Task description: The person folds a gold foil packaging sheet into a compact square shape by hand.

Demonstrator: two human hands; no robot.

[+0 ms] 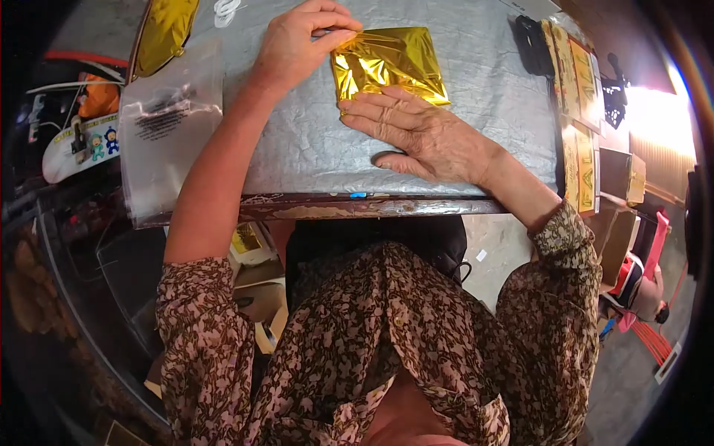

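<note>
A folded sheet of shiny gold foil (390,65) lies on the grey table (312,149). My left hand (301,41) pinches the foil's upper left corner between thumb and fingers. My right hand (416,134) lies flat with fingers spread, pressing on the foil's near edge. Both sleeves are a brown floral print.
A stack of clear plastic bags (167,126) with black print lies at the table's left. Another gold foil piece (163,30) sits at the far left. Printed yellow cardboard packs (576,97) line the right edge, beside a black object (532,41). Clutter fills the floor on both sides.
</note>
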